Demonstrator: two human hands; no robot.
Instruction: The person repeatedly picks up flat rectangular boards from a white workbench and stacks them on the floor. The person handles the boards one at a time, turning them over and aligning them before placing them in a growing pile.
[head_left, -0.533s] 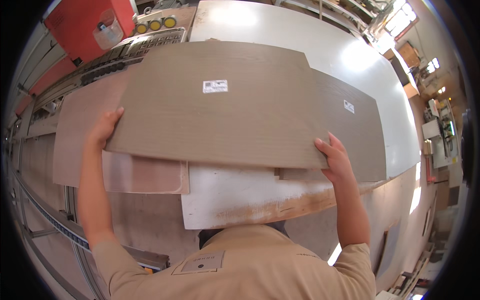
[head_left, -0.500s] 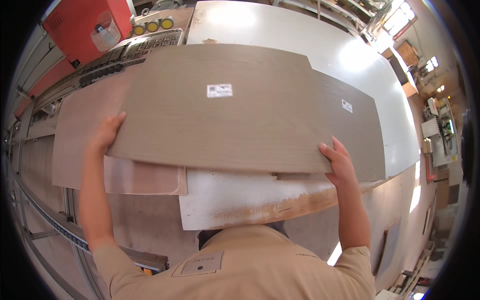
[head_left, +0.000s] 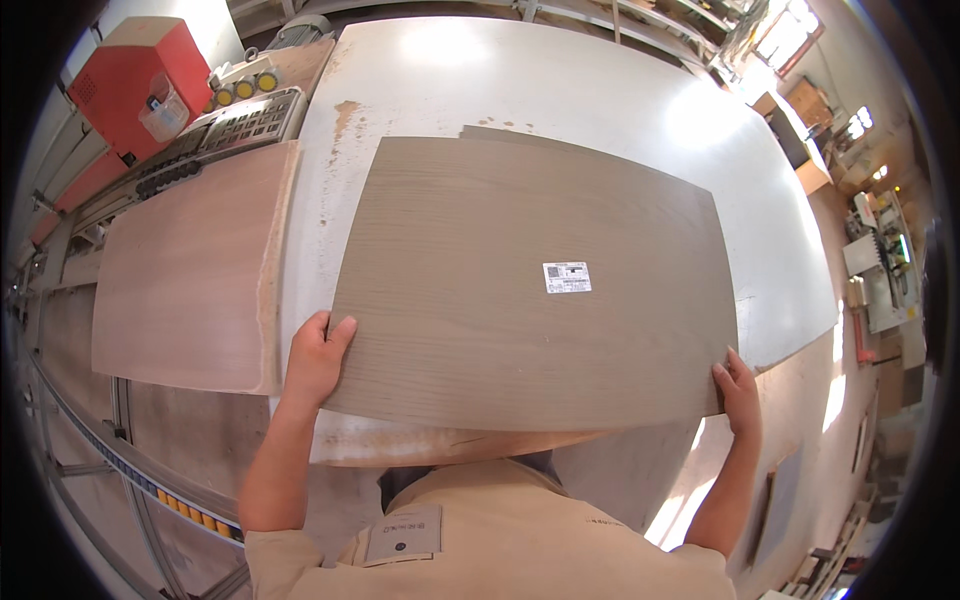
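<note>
Both my hands hold a large grey-brown wood-grain panel (head_left: 480, 230), with a white printed label (head_left: 567, 278) stuck on its face. My left hand (head_left: 318, 355) grips the panel's left edge near the front corner, thumb on top. At the right front corner, my right hand (head_left: 738, 390) grips the opposite edge. The panel lies over most of a second panel of the same colour, of which a thin strip shows along the far edge. Its near edge reaches past the white table (head_left: 420, 85) toward my body. The fingers under the panel are hidden.
A pinkish-brown board (head_left: 190, 270) with a rough right edge lies at the left. Beyond it stand a red machine housing (head_left: 135, 85) and yellow-faced round parts (head_left: 245, 88). A metal rail (head_left: 130, 455) runs along the lower left. Shelving and loose boards stand at the right.
My hands have carried the panel to the right and nearer my body. It now covers most of the second panel and uncovers the pinkish-brown board at the left.
</note>
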